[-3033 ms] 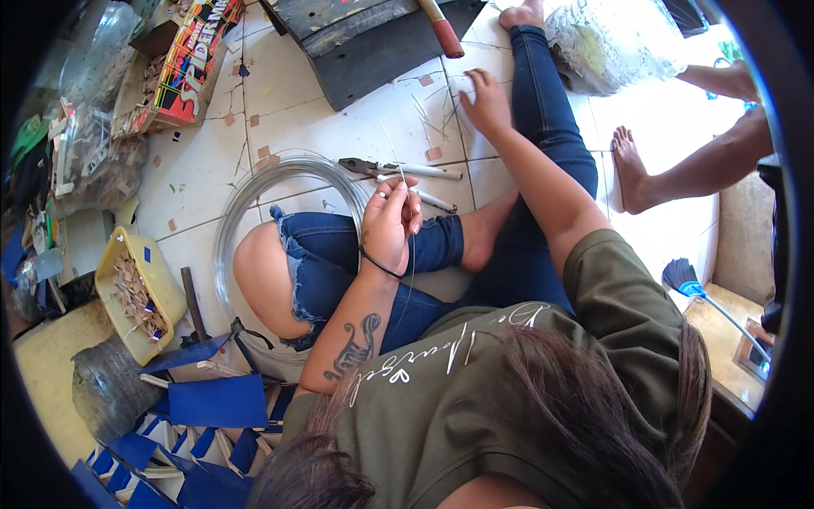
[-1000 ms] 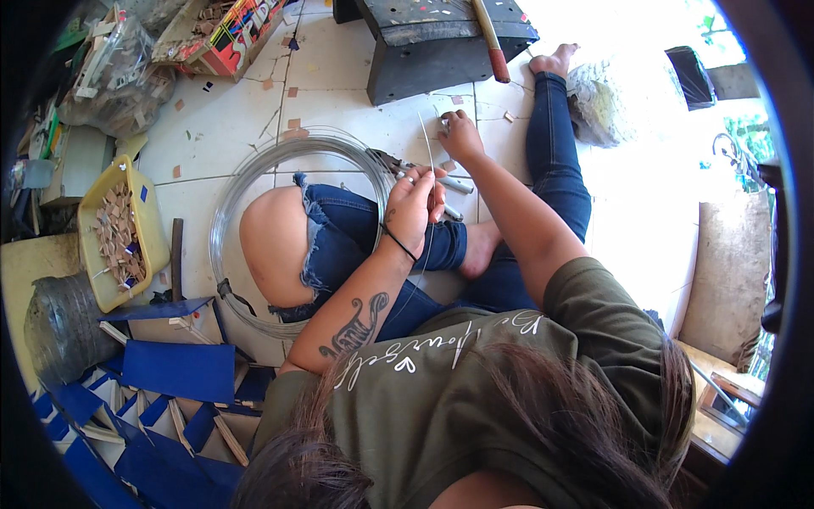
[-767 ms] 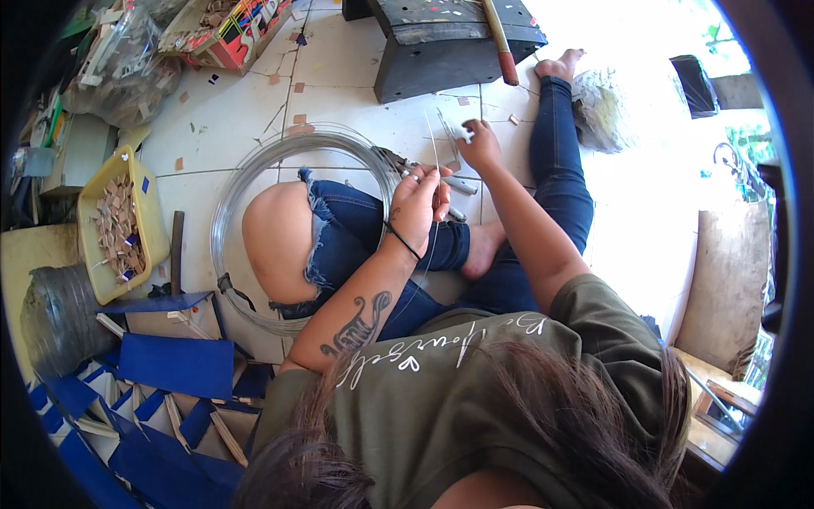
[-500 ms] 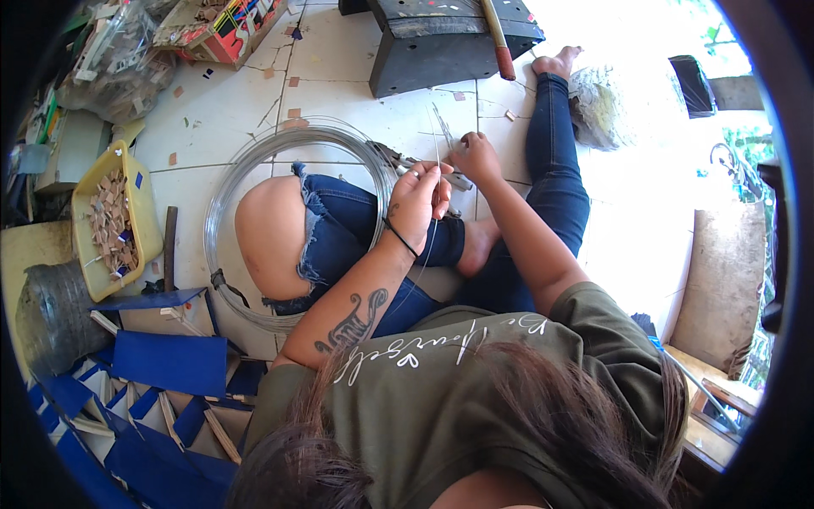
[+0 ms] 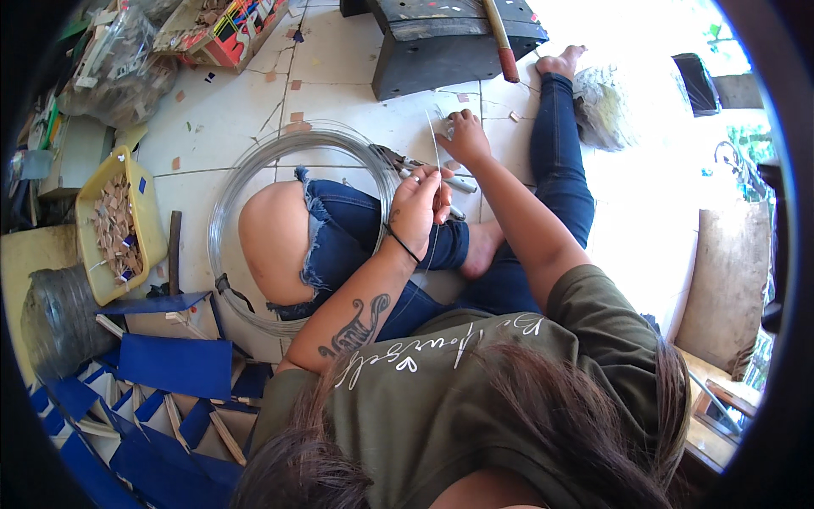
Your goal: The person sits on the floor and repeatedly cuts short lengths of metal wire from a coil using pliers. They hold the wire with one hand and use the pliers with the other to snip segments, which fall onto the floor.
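Note:
My left hand (image 5: 418, 208) is closed in a pinch on a thin metal wire (image 5: 435, 140). The wire stands up past the fingertips, and its lower part runs down over my jeans. Just beyond it, my right hand (image 5: 465, 140) is spread low over the floor, touching or close to a few short cut wires (image 5: 440, 117) that it partly hides. Under and beside the left hand lies a pair of pliers (image 5: 460, 184), mostly covered. A large coil of silvery wire (image 5: 222, 191) rings my bent knee, bound with dark tape at one spot.
A dark bench-like block (image 5: 449, 55) with a wooden-handled tool (image 5: 500, 42) across it stands ahead. At the left are a yellow basket (image 5: 153, 212) of small tan pieces, a carton (image 5: 233, 42) and blue-covered boxes (image 5: 174, 363). A wrapped bundle (image 5: 606, 106) sits beside my foot.
My right hand has moved a little away from my left hand, farther forward over the short wires, and its fingers have spread. My left hand keeps its pinch on the wire.

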Available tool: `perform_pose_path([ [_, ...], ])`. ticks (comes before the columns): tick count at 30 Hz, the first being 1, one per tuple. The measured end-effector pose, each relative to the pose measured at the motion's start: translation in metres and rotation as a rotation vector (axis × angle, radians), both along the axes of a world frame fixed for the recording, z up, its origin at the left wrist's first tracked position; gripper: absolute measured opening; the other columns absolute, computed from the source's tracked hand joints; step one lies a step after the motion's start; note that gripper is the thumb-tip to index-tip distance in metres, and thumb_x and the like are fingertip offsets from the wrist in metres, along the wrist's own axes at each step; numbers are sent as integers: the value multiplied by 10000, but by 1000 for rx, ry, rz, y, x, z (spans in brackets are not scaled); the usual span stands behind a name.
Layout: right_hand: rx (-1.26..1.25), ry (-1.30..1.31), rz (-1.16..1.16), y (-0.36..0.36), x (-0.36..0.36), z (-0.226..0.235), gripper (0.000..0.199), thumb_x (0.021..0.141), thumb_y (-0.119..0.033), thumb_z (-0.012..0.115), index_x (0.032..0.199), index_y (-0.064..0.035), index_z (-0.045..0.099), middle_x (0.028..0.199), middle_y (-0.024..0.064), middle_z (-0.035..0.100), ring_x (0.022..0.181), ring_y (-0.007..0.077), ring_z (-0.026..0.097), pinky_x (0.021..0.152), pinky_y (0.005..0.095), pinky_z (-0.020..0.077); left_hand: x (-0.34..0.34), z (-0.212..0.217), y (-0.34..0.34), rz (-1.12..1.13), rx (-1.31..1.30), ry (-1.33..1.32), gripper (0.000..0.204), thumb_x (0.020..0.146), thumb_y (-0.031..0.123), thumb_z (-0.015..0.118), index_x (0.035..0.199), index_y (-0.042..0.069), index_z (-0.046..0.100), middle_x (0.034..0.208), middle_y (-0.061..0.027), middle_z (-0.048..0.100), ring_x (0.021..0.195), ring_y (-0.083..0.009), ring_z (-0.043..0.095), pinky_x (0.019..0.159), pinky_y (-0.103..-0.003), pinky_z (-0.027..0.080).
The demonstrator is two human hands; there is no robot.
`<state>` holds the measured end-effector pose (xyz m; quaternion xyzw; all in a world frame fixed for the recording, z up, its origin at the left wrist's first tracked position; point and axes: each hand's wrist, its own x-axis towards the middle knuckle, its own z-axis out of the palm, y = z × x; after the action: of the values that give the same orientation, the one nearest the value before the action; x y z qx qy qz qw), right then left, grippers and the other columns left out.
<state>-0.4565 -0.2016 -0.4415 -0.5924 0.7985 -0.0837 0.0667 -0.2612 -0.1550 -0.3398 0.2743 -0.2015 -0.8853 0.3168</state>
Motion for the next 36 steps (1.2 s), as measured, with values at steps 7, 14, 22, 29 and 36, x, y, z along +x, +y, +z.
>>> perform_pose_path([
  [7,52,-161,-125,-4,-3,2,286,682,-199,588,884,1,556,944,150,546,864,305,545,766,361,449,1,2,0,10,6,13,159,883,153,382,904,36,488,602,-13,468,457,-66,383,434,-175,306],
  [14,214,41,-139,5,8,15,291,666,-201,597,872,3,573,930,165,561,837,298,567,730,357,465,1,2,2,5,-3,33,158,883,150,379,903,31,482,603,-15,462,460,-69,383,434,-175,300],
  [22,360,177,-13,-30,13,1,153,712,-99,501,753,-32,632,801,161,618,766,282,612,667,358,497,1,4,-1,-6,21,-10,161,886,156,373,915,38,478,604,-15,459,455,-75,384,432,-178,307],
  [29,352,192,133,-31,-2,-10,157,693,-156,549,760,-44,638,794,153,620,763,272,610,668,348,493,0,0,-1,12,16,-20,158,883,149,376,904,36,484,601,-18,464,450,-75,387,430,-180,312],
  [36,433,-329,-36,-30,-30,30,212,636,-185,625,669,23,608,680,137,613,608,203,615,594,296,501,5,-2,-7,71,-27,-34,159,876,140,376,898,29,488,600,-21,471,440,-77,391,421,-181,309],
])
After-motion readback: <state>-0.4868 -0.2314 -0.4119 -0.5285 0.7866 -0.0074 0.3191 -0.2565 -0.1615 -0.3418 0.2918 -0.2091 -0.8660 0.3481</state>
